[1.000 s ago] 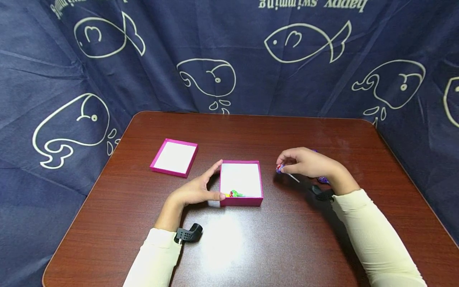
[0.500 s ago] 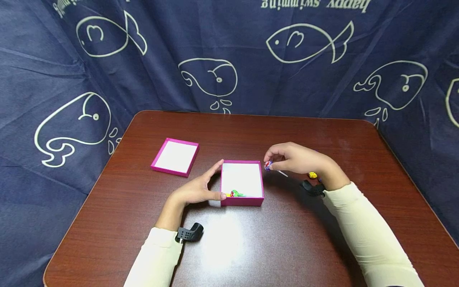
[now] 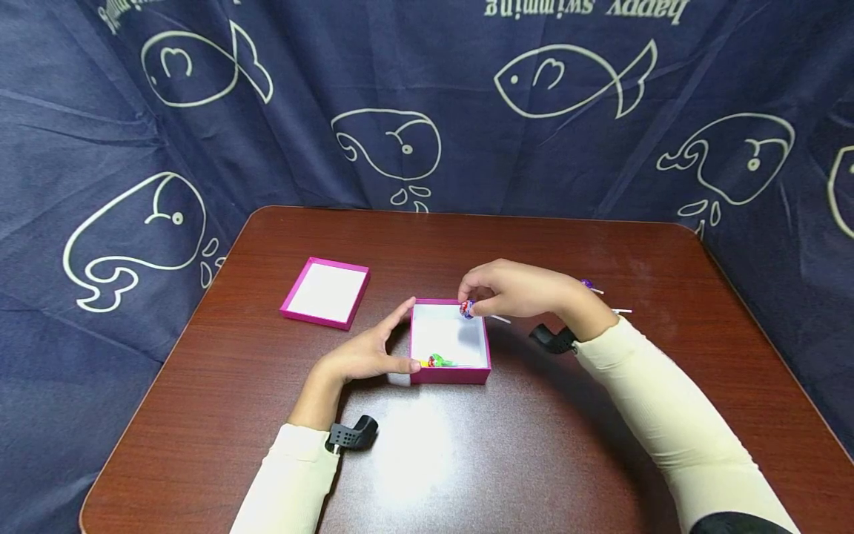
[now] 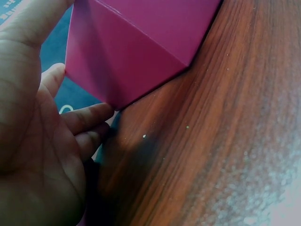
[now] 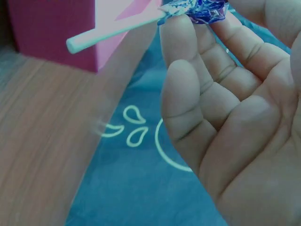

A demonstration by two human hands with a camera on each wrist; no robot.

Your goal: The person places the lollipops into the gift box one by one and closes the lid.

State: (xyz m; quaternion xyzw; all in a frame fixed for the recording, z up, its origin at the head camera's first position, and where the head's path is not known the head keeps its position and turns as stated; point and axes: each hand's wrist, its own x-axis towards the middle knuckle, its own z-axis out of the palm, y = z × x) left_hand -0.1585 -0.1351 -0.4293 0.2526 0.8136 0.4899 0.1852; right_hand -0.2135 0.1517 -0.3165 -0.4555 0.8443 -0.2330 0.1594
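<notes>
A pink square box [image 3: 450,376] with a white inside stands open-topped at mid-table. My left hand [image 3: 363,357] holds it by its left side, thumb at the front corner and index finger at the back corner. In the left wrist view, fingertips touch the box's pink wall [image 4: 124,56]. My right hand [image 3: 523,288] pinches a lollipop [image 3: 466,309] in a blue, red and white wrapper over the box's back right corner. Its white stick [image 5: 117,30] points back toward the wrist. A green-wrapped lollipop [image 3: 437,360] lies inside along the front wall, with something yellow beside it, partly behind my left thumb.
The matching pink lid [image 3: 325,294] lies at the back left, its white inside up. Beyond my right wrist lie a purple-wrapped lollipop [image 3: 587,283] and another white stick [image 3: 623,311], whose head is hidden. A blue curtain [image 3: 467,163] hangs behind the brown table [image 3: 534,445].
My right hand has moved left with the lollipop, from the table right of the box to over the box's back right corner. My left hand has stayed at the box.
</notes>
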